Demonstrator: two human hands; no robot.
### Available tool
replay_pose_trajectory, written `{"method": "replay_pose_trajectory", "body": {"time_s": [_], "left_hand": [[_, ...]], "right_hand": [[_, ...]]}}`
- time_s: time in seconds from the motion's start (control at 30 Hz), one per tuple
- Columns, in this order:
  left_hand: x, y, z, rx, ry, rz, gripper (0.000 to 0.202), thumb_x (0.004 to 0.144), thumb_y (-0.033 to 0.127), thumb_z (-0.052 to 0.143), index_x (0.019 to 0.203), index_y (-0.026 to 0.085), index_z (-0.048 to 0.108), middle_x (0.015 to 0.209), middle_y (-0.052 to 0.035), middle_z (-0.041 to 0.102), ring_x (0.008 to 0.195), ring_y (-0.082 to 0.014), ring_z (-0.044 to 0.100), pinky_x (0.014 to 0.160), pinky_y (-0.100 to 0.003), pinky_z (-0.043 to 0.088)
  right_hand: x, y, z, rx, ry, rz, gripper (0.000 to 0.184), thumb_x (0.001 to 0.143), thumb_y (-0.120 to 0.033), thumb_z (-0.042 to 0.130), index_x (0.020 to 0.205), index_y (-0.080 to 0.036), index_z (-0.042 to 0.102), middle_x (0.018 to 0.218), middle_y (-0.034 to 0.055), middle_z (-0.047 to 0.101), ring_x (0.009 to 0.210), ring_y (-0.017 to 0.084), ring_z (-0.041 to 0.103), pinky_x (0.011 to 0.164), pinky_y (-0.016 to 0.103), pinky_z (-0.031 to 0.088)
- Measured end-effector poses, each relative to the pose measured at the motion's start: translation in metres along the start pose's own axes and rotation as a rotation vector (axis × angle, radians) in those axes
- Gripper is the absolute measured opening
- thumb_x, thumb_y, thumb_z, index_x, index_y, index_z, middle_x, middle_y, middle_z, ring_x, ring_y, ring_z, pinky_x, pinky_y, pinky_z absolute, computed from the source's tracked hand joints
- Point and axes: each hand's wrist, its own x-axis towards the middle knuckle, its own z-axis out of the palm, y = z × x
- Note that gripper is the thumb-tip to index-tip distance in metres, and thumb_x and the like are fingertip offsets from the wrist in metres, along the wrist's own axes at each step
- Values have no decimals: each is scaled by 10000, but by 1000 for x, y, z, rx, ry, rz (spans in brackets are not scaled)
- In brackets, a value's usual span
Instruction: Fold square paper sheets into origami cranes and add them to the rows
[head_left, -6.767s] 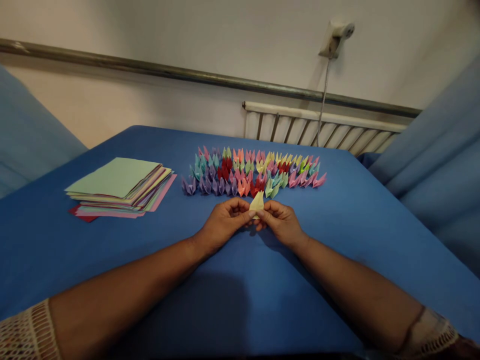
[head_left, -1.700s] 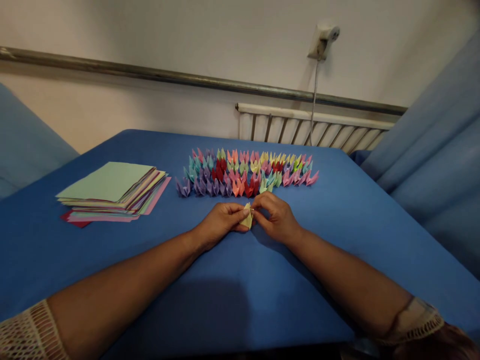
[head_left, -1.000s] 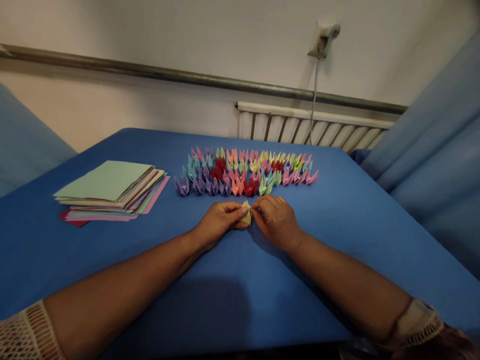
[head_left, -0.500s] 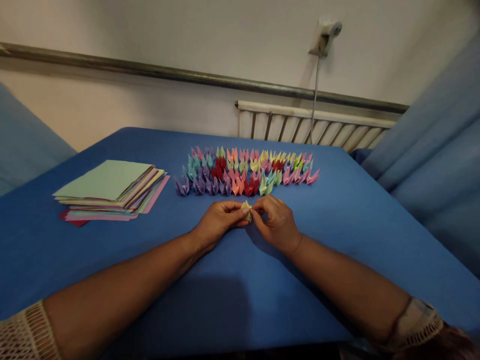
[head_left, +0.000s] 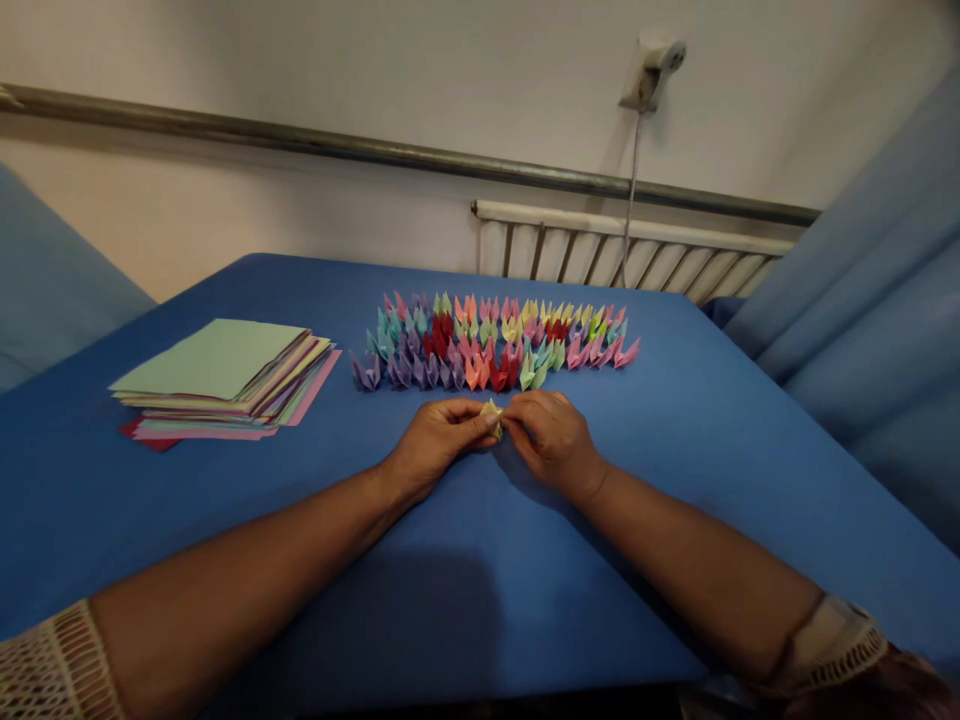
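A small pale yellow folded paper piece (head_left: 492,413) is pinched between both my hands, low over the blue table (head_left: 675,440). My left hand (head_left: 436,444) grips its left side with thumb and fingers closed. My right hand (head_left: 550,439) is closed on its right side. Most of the piece is hidden by my fingertips. Just beyond my hands stand several rows of small folded paper figures (head_left: 491,342) in purple, red, pink, green and yellow.
A stack of coloured square paper sheets (head_left: 225,378), pale green on top, lies at the left of the table. Behind the table are a white radiator (head_left: 637,250), a metal rail (head_left: 300,145) on the wall, and blue fabric (head_left: 870,290) at the right.
The yellow piece has got smaller and more compact between my fingers, from a standing pointed shape to a small folded lump. My hands have stayed in the same spot with small finger movements.
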Motion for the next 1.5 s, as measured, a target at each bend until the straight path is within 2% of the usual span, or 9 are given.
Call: {"method": "replay_pose_trajectory", "body": {"time_s": [0.27, 0.63, 1.07, 1.3, 1.5], "left_hand": [[-1, 1, 0, 34, -4, 47, 237, 666, 341, 814, 787, 151, 742, 769, -16, 682, 708, -103, 602, 716, -227, 515], [-1, 2, 1, 130, 33, 142, 199, 693, 331, 785, 784, 157, 749, 732, -13, 682, 683, -106, 589, 682, -225, 488], [1, -2, 0, 41, 24, 97, 166, 687, 299, 788, 777, 167, 745, 773, -16, 698, 723, -113, 620, 727, -235, 495], [0, -4, 4, -64, 36, 63, 183, 695, 321, 785, 753, 160, 722, 787, -17, 688, 760, -132, 639, 766, -265, 514], [-2, 0, 3, -155, 2, 29, 188, 719, 310, 783, 800, 154, 715, 792, -8, 665, 746, -102, 618, 727, -217, 516]], "right_hand": [[0, -1, 0, -14, 0, 36, 129, 940, -201, 477, 950, -196, 605, 909, 74, 672, 847, 193, 604, 747, 337, 432], [1, -5, -2, -55, -12, -9, 137, 943, -186, 474, 994, -174, 601, 911, 70, 678, 842, 187, 602, 751, 335, 432], [1, -12, 3, 69, 4, 167, 65, 899, -182, 516, 896, -182, 581, 796, 47, 654, 757, 177, 609, 716, 315, 467], [1, -16, 4, 82, 8, 204, 61, 893, -187, 518, 878, -186, 577, 778, 46, 638, 742, 182, 600, 713, 323, 474], [0, -14, 8, 274, 63, 336, 38, 877, -203, 551, 901, -207, 580, 818, 26, 625, 737, 155, 601, 708, 293, 490]]}}
